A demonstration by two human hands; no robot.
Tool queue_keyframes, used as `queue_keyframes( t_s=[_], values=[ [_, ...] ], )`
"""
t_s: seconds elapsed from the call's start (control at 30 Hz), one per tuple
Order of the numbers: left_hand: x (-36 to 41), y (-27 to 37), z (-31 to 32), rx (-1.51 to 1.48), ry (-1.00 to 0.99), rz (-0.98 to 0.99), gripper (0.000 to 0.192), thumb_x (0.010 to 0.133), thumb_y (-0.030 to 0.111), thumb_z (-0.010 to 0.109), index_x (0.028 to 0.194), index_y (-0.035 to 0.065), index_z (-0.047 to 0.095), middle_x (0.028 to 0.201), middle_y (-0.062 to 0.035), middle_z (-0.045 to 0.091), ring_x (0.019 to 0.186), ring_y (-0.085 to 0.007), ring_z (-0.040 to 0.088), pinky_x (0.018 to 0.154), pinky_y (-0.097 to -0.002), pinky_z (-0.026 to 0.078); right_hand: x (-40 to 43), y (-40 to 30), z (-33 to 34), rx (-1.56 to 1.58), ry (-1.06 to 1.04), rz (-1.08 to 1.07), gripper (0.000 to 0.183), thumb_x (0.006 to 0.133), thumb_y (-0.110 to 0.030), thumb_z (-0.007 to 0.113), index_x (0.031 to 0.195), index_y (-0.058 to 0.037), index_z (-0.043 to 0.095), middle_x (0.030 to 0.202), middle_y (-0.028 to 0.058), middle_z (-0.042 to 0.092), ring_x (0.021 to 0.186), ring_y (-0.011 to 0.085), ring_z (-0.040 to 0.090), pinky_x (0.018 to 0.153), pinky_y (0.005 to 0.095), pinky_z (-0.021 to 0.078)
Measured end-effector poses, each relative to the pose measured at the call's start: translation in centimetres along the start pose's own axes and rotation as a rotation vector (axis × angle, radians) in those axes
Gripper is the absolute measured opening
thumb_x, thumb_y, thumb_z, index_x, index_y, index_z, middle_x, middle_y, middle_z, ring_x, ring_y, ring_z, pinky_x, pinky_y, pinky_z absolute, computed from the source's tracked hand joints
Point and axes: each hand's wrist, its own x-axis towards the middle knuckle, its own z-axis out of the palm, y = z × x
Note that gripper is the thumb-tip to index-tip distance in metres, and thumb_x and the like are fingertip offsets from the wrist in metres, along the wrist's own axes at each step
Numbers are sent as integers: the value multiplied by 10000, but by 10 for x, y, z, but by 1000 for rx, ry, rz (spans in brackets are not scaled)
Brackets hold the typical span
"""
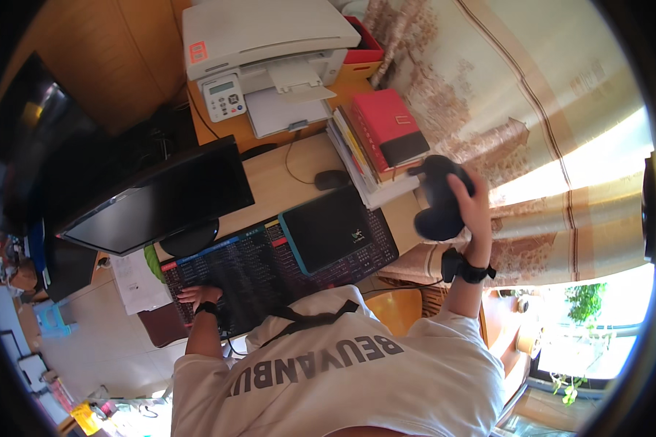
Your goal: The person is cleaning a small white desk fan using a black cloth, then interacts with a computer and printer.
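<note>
My right hand [474, 205] grips a dark, curved, soft-looking item [440, 205] with rounded lobes, possibly a padded one. It is held up at the desk's right side, beside a stack of books; its exact kind cannot be made out. On the left, my left hand [199, 296] rests on a dark printed desk mat [240, 295], fingers spread and holding nothing. A flat black pad with a teal edge [328, 232] lies on the mat between my hands. Both wrists wear black bands.
A monitor [164, 196] stands at the left. Behind are a white printer [268, 38] and a black mouse [331, 179]. A red book [388, 128] tops the stack near the patterned curtain [470, 120]. Papers [139, 281] and a green item [153, 264] lie at the mat's left.
</note>
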Motion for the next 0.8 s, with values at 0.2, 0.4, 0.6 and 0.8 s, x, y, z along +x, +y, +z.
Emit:
queue_keyframes(
  t_s=[0.2,0.4,0.6,0.8],
  values=[
    [-6,1,2,-188,87,-56,1262,679,436,748,1463,-68,-103,1529,-313,-153,1430,-470,-91,958,-633,396,74,-16,113,-457,-589,-340,515,784,-417,689,1198,-134,572,984,190,671,936,380,642,810,430,507],
    [-11,-3,2,-187,136,-24,1239,675,452,735,1473,-68,-57,1532,-318,-133,1436,-465,-72,952,-634,399,129,-11,204,-558,-446,-371,608,781,-430,671,1292,-154,494,931,236,665,903,419,640,793,470,519],
    [1,1,15,-163,178,-70,1222,673,448,730,1476,-71,-31,1530,-325,-127,1435,-471,-61,945,-628,408,151,-14,247,-376,-243,-411,792,773,-411,673,1440,-163,324,911,245,665,892,420,643,777,479,522],
    [-7,0,7,-166,133,-24,1232,667,439,741,1474,-72,-38,1531,-322,-130,1434,-471,-60,950,-620,413,164,-3,261,-520,-296,-421,841,770,-404,672,1484,-199,275,901,226,671,875,414,643,777,470,525]
  ],
)
